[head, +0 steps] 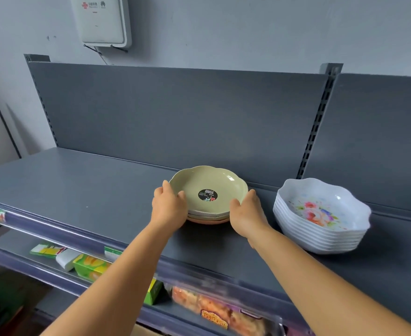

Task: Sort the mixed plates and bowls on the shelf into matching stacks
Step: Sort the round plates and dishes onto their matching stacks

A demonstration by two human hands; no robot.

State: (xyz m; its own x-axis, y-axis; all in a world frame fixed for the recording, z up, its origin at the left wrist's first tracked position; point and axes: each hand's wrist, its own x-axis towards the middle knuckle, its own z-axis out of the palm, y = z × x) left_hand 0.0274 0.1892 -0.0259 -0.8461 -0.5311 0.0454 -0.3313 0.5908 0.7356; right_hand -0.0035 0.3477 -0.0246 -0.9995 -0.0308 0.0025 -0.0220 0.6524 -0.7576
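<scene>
A stack of scalloped plates (209, 190) stands on the grey shelf (78, 190) near the back panel. Its top plate is pale green with a round black sticker; cream and pink rims show beneath it. My left hand (169, 204) grips the stack's left edge, thumb over the green rim. My right hand (248, 212) grips the right edge the same way. To the right, apart from my hands, sits a stack of several white bowls (320, 217) with a flower print inside the top one.
The shelf's dark back panel (175, 117) rises right behind the plates. The shelf's left half is bare surface. On a lower shelf lie green and yellow boxes (90, 265) and packaged goods (214, 309). A white box (102, 20) hangs on the wall.
</scene>
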